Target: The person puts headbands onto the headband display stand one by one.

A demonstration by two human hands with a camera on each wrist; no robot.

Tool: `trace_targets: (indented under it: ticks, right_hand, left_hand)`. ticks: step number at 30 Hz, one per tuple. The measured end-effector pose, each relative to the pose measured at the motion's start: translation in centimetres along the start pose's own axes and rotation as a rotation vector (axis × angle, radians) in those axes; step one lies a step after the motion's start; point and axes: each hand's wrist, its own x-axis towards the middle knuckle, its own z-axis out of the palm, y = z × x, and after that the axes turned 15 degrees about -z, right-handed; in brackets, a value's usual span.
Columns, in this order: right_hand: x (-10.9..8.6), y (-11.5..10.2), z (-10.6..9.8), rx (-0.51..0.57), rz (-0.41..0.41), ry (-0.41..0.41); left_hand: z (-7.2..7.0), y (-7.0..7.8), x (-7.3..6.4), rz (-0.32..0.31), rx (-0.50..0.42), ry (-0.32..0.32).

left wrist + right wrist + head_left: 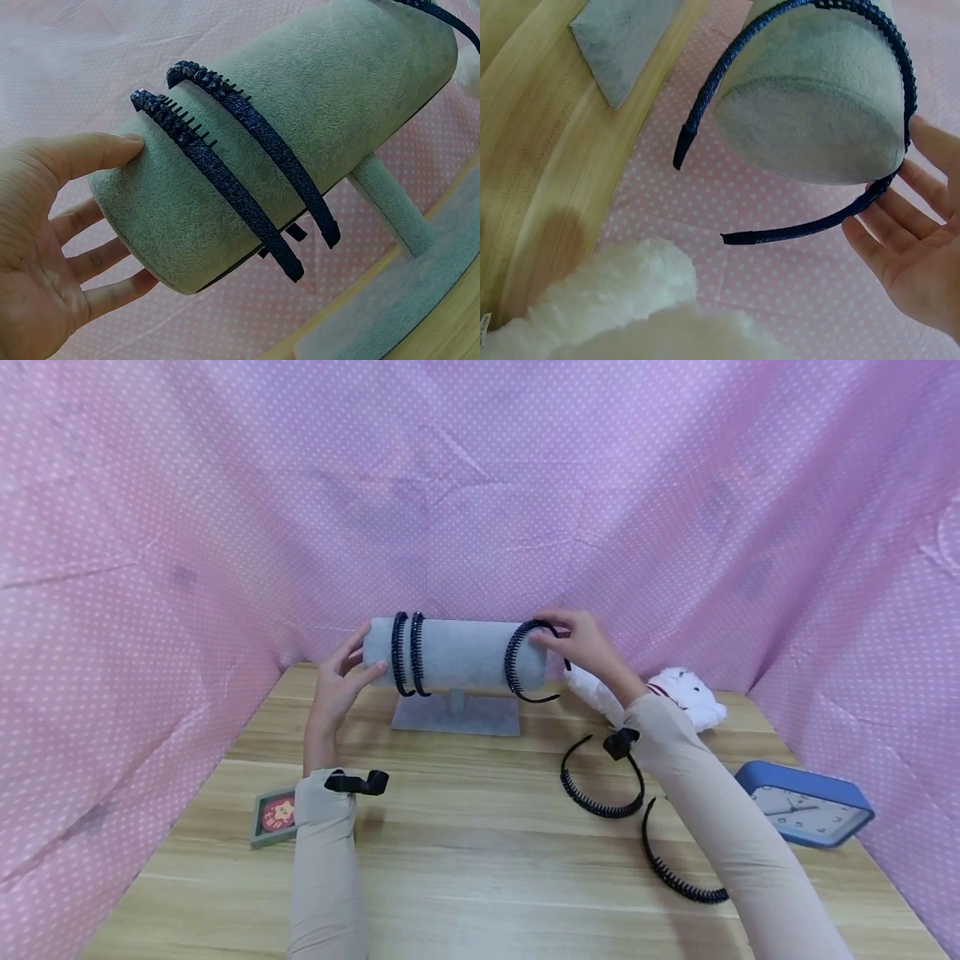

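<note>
A grey plush display stand (471,653) holds its padded roll level on a post. Two dark beaded headbands with comb teeth, one headband (217,180) near the roll's left end and a second headband (277,142) beside it, hang over the roll. My left hand (333,689) grips the left end, thumb in front and fingers behind. At the other end my right hand (581,647) pinches a third headband (810,229) along one arm. That headband's loop is partly round the right end of the roll, its two tips pointing outward past the end face.
Two more headbands lie on the wooden table: one headband (600,810) at centre right, another headband (678,885) nearer, partly behind my right sleeve. A white plush toy (690,697) and a blue clock (810,802) sit right. A small green frame (273,817) lies left. Pink dotted cloth (480,485) surrounds the table.
</note>
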Motion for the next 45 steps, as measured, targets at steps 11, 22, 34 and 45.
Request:
trace_targets:
  ticks: [11,22,34,45]
  right_hand:
    - [-0.8,-0.9,1.2,-0.147,0.015,-0.072]
    - [-1.0,-1.0,1.4,-0.065,0.072,-0.092]
    - [-0.1,-0.3,0.4,0.190,0.125,-0.168]
    - [0.0,0.5,-0.1,0.262,0.085,-0.199]
  left_hand:
    - [0.1,1.1,-0.6,-0.028,0.004,-0.009]
    - [0.1,-0.1,0.2,-0.005,0.000,0.006]
    - [0.2,1.0,-0.7,-0.014,-0.006,-0.005]
    - [0.5,2.3,-1.9,0.007,-0.007,-0.014]
